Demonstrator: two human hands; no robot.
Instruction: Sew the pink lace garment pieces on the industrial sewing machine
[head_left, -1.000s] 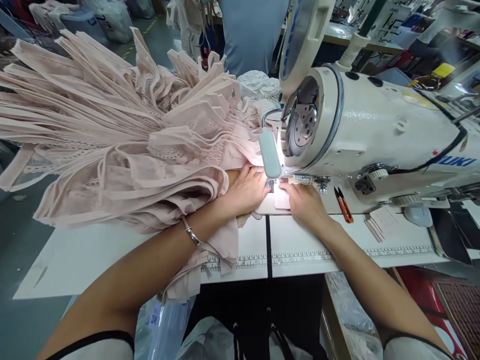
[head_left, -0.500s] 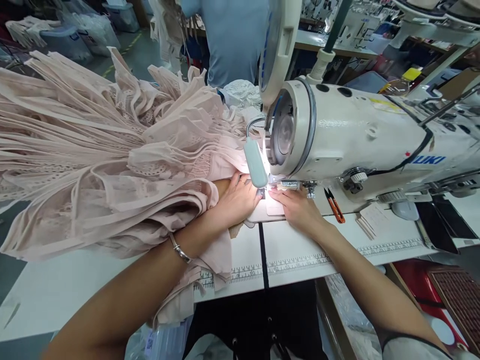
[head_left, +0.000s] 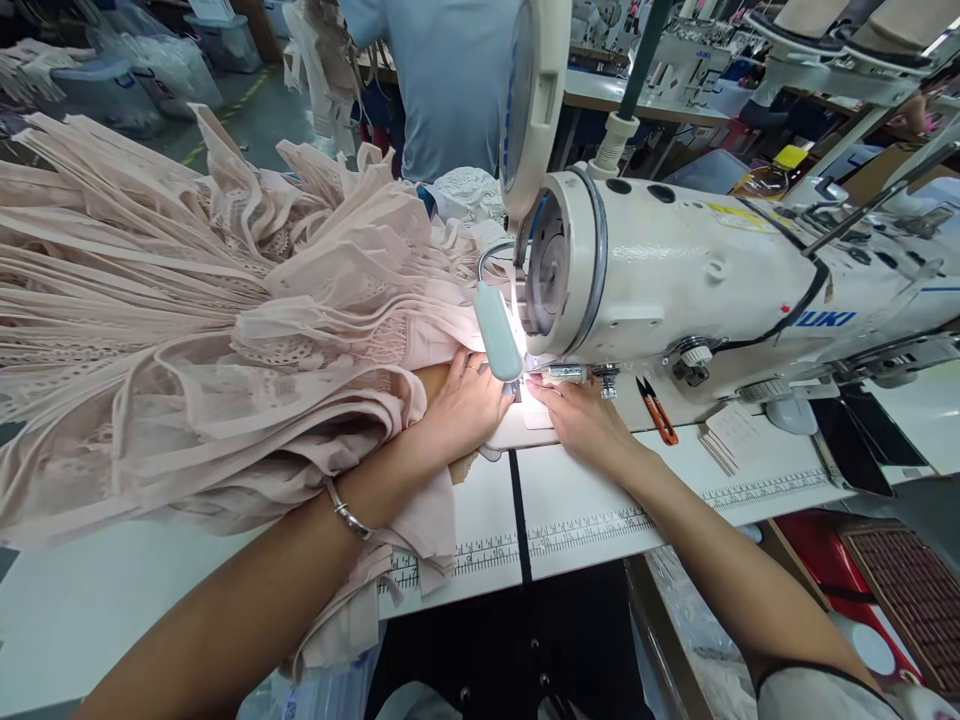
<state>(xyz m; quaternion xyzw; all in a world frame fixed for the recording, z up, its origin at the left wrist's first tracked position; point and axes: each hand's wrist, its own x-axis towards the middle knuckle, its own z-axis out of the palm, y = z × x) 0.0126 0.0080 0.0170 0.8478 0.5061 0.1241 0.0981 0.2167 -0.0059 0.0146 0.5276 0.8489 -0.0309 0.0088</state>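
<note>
My left hand (head_left: 469,405) lies with fingers stretched out, palm down, left of the needle area of a white sewing machine (head_left: 675,270). It rests against a pale pink garment (head_left: 322,340), part of a large layered pile that also drapes over my left forearm. To the right of the needle, my right hand (head_left: 589,420) reaches in with extended fingers, tips close under the presser foot area. A small lit pinkish patch shows beneath those fingertips; whether it is cloth or machine plate I cannot tell. A pale green lamp (head_left: 497,333) partly hides the needle.
Orange thread snips (head_left: 658,411) lie right of my right hand, beside a stack of small cards (head_left: 729,437) and a dark phone-like slab (head_left: 851,445). A printed ruler (head_left: 592,525) runs along the table's front edge. A person in blue (head_left: 454,90) stands behind the machine.
The whole view has shifted slightly, so the machine and table appear a little further left. Both hands keep nearly the same place beside the needle.
</note>
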